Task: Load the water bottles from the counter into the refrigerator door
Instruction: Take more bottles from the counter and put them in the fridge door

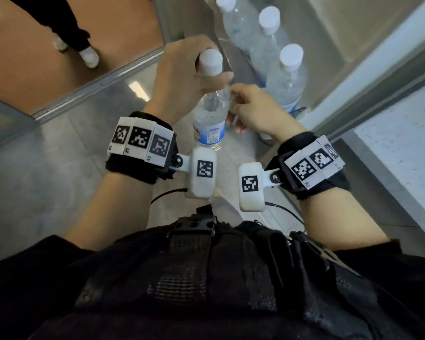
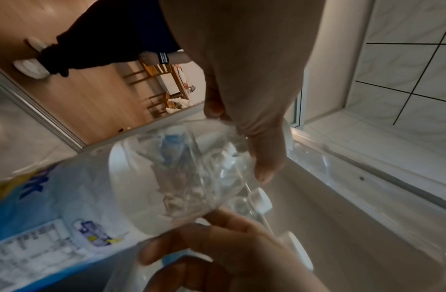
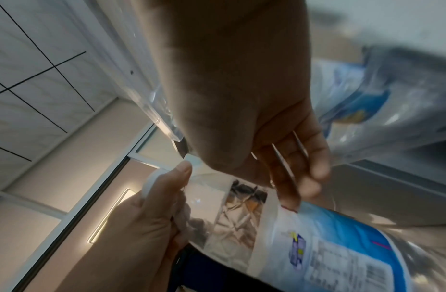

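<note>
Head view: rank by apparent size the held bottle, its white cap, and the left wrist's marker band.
1. Clear plastic held bottle
2. Black-and-white left wrist marker band, close to the bottle; nearer the camera, so unsure
3. White bottle cap, plainly smallest

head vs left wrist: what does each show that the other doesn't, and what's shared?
Head only: both wristbands with markers, and three capped bottles standing in a row in the refrigerator door shelf.
Left wrist only: a room beyond with wooden chairs and the tiled wall.
Both: the held water bottle, the left hand gripping round its neck under the cap, the right hand at its side, and a bystander's white shoes.
</note>
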{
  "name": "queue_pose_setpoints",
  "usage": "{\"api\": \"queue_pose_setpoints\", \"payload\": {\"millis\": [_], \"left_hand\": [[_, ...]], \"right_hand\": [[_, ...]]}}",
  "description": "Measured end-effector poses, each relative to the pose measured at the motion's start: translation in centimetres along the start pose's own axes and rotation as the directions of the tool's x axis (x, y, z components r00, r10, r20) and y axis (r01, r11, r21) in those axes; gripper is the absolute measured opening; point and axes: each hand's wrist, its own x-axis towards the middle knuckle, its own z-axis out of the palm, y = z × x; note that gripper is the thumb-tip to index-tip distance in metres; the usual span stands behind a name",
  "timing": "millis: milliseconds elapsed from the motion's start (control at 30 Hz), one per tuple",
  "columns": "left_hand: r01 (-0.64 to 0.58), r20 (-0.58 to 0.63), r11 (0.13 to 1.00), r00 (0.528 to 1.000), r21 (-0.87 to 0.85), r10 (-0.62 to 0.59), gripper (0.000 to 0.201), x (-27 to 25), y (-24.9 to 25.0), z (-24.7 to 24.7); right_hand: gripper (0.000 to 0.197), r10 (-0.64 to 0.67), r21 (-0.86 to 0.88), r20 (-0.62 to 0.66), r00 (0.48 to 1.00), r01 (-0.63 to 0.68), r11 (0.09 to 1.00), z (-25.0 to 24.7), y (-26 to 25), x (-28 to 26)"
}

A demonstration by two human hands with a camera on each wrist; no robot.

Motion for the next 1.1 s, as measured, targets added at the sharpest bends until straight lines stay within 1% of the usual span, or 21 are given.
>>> {"api": "queue_pose_setpoints", "payload": {"millis": [100, 167, 267, 400, 467, 600, 700, 767, 900, 1000, 1100], "left_hand": [[-0.002, -0.082, 1.000, 0.997, 0.013, 0.003, 0.039, 2.4, -2.1, -1.4], [0.001, -0.115, 1.000, 0.993, 0.029, 0.002, 0.038, 4.6, -3.3, -2.5], [0.002, -0.162, 0.993, 0.987, 0.115, 0.017, 0.035, 8.2, -4.9, -4.0], [-0.036, -0.211, 0.993, 0.976, 0.115, 0.059, 0.036, 12.2, -6.6, -5.6], [-0.063, -0.215, 0.995, 0.973, 0.082, 0.079, 0.039, 13.8, -7.4, -6.1], [-0.089, -0.203, 0.993, 0.974, 0.081, 0.104, 0.040, 17.3, -8.8, -7.2], [-0.132, -0.089, 0.991, 0.987, 0.029, 0.134, 0.039, 19.5, -9.9, -8.2], [-0.167, -0.037, 0.986, 0.985, -0.017, 0.167, 0.040, 20.7, -10.7, -9.0], [-0.253, -0.066, 0.963, 0.967, -0.088, 0.248, 0.036, 22.9, -11.7, -10.1], [-0.314, -0.081, 0.937, 0.949, -0.154, 0.304, 0.034, 24.3, -11.8, -10.5], [-0.358, -0.087, 0.919, 0.934, -0.168, 0.347, 0.033, 25.1, -11.7, -10.4]], "right_hand": [[0.032, -0.059, 0.070, -0.136, 0.989, 0.069, 0.995, 0.5, -1.8, 3.5], [0.035, -0.087, 0.085, -0.223, 0.971, 0.108, 0.991, 0.5, -2.8, 6.4], [0.036, -0.091, 0.077, -0.350, 0.932, 0.126, 0.989, 0.0, -4.5, 10.7], [0.031, -0.085, 0.111, -0.507, 0.857, 0.163, 0.980, 0.0, -6.7, 14.5], [0.034, -0.055, 0.135, -0.544, 0.837, 0.152, 0.979, 0.4, -7.4, 15.5], [0.041, 0.000, 0.166, -0.566, 0.824, 0.113, 0.980, 1.1, -9.0, 17.3], [0.044, 0.058, 0.169, -0.609, 0.791, 0.058, 0.984, 1.3, -10.3, 19.0], [0.040, 0.123, 0.195, -0.655, 0.746, 0.010, 0.981, 1.4, -11.2, 19.9], [0.036, 0.201, 0.217, -0.754, 0.625, -0.051, 0.975, 1.6, -12.8, 21.0], [0.037, 0.258, 0.246, -0.791, 0.554, -0.099, 0.964, 1.6, -13.6, 21.2], [0.037, 0.299, 0.281, -0.824, 0.480, -0.111, 0.953, 1.5, -13.9, 21.2]]}}
